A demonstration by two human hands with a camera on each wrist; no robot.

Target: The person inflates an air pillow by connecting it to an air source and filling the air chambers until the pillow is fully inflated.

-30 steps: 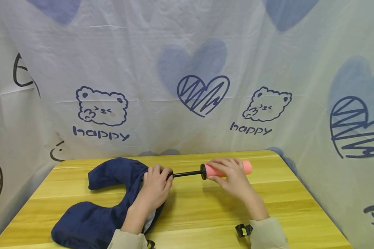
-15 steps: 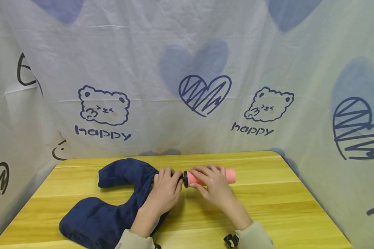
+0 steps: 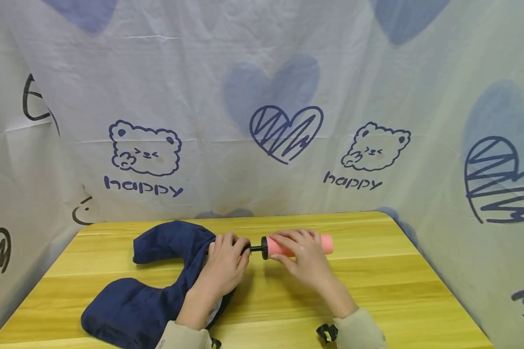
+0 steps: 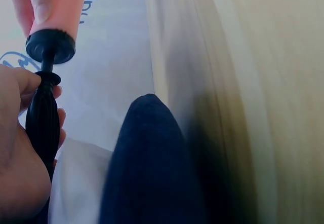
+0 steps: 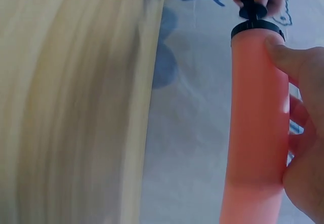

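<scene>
A hand pump has a pink barrel [image 5: 255, 112] and a black handle [image 4: 42, 120]. My right hand [image 3: 305, 257] grips the barrel, its thumb near the black end cap [image 4: 50, 45]. The left hand [image 3: 222, 264] has its fingers wrapped around the handle. A short stretch of black rod [image 3: 256, 248] shows between cap and handle. Under and beside the left hand lies a navy U-shaped neck pillow [image 3: 126, 305], its opening to the left. A whitish lining [image 4: 81, 183] shows at its edge, close by the pump handle.
Everything is over a yellow wood-grain table [image 3: 397, 291]. A pale curtain [image 3: 218, 179] printed with hearts and bears hangs behind it and at both sides. Each wrist wears a small black device [image 3: 327, 333] near the sleeve.
The right hand pushed the barrel left until the rod was nearly hidden, then drew it back slightly, baring a short length. The left hand and pillow shifted a little right, then slightly back.
</scene>
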